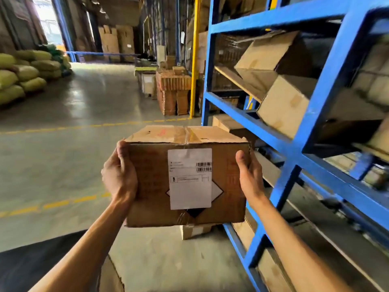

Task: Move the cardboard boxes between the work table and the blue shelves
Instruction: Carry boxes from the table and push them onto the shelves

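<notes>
1. The cardboard box [187, 175] was held in the air in front of the person, above the concrete floor [69, 161], just left of the blue shelves [294, 152]; its right edge overlapped the rack's front beams in the view, though contact could not be told.
2. To the left and ahead, the floor lay open across the yellow dashed lines [63, 202] as far as the stacked yellow-green sacks [25, 74].
3. The left hand [119, 175] gripped the box's left side, thumb curled over the near top corner, the other fingers hidden behind the box.
4. The right hand [250, 175] held the right side, thumb laid up along the near face, its fingers also hidden.
5. The box sat roughly level, its long axis running left to right, and the face with the white label [190, 178] was turned toward the camera; the taped top seam ran away from the person.
6. A small box [194, 230] lay on the floor beneath it, at the foot of the rack.
7. Tilted boxes [273, 81] rested on the shelves' upper level, and brown stacked cartons [172, 91] stood further down the aisle beside a yellow post [194, 60].
</notes>
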Available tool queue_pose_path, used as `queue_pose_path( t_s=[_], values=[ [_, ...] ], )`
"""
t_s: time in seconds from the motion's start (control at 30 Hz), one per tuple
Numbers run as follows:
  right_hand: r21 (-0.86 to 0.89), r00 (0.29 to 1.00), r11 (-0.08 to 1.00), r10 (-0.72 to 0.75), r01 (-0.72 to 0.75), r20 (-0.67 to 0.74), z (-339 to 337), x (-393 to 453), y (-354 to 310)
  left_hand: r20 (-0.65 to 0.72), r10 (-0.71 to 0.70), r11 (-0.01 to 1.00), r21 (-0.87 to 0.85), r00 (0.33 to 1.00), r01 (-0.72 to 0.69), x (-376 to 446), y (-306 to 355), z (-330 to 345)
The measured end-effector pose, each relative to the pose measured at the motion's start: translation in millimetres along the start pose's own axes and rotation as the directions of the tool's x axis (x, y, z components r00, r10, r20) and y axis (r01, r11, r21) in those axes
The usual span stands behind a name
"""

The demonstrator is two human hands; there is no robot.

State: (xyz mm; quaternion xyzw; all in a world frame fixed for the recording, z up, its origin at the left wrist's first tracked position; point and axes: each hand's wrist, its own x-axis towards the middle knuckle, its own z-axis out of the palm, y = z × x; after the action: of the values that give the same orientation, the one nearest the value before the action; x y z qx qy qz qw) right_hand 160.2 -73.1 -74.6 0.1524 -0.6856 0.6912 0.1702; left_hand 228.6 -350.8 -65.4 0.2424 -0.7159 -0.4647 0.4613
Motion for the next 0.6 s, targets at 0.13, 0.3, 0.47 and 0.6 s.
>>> queue_pose_path(
  t_s=[0.13,0.3,0.47,0.6],
  values=[
    [-0.085,0.995,0.996,-0.03,0.021,-0.1,-47.1,-13.6,-17.7,0.065,0.026,0.997,-0.08,0.998,-0.021,-24.2,31.4,17.4],
    [-0.123,0.973,0.99,-0.096,0.071,-0.21,-83.8,-27.5,-42.5,0.131,0.055,0.979,-0.2,0.99,-0.029,-37.3,58.4,37.7],
    [-0.273,0.962,0.958,-0.156,0.092,-0.224,-102.2,-41.0,-72.5,0.191,0.064,0.953,-0.303,0.98,-0.003,-44.9,79.5,47.9],
    [-0.295,0.938,0.949,-0.195,0.107,-0.288,-111.6,-58.2,-100.0,0.269,0.101,0.93,-0.368,0.958,0.005,-47.2,94.5,55.4]
  ],
)
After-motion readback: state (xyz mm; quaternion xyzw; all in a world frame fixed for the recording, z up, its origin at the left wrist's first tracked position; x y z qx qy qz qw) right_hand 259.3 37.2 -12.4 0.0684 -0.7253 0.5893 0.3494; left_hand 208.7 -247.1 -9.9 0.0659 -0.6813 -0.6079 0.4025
